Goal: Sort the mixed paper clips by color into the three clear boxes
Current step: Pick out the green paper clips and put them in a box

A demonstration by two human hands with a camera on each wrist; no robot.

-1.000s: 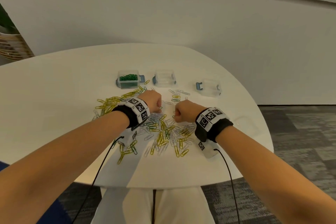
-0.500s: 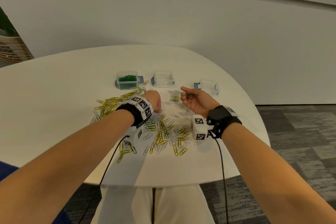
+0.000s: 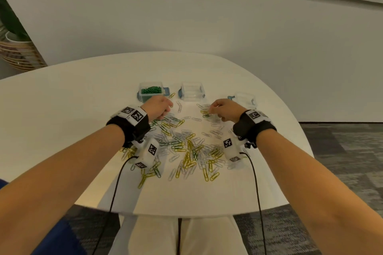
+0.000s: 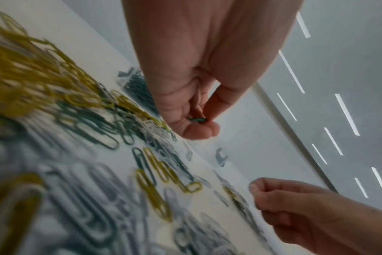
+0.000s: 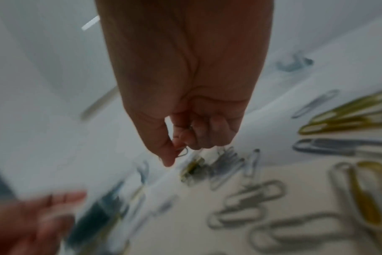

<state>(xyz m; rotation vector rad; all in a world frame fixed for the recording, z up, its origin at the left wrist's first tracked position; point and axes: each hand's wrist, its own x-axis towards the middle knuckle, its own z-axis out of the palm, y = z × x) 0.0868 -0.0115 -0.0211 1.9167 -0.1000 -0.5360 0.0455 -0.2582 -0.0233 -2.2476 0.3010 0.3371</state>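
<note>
A mixed pile of yellow, green and silver paper clips (image 3: 186, 147) lies on the white table (image 3: 62, 122). Three clear boxes stand behind it: the left box (image 3: 150, 91) holds green clips, while the middle box (image 3: 191, 91) and the right box (image 3: 245, 99) look empty. My left hand (image 3: 164, 107) hovers just in front of the green-filled box and pinches a green clip (image 4: 196, 119) in its curled fingers. My right hand (image 3: 213, 109), knuckles up over a small far cluster of clips, pinches a pale clip (image 5: 182, 152) between thumb and forefinger.
A woven basket (image 3: 18, 56) stands on the floor at the far left, past the table. The rounded table edge runs close to my lap, and grey carpet lies to the right. Cables hang from both wrist cameras over the near edge.
My right hand was palm up half a second ago; it has turned over and dropped onto the far cluster of clips. My left hand has moved forward toward the green-filled box.
</note>
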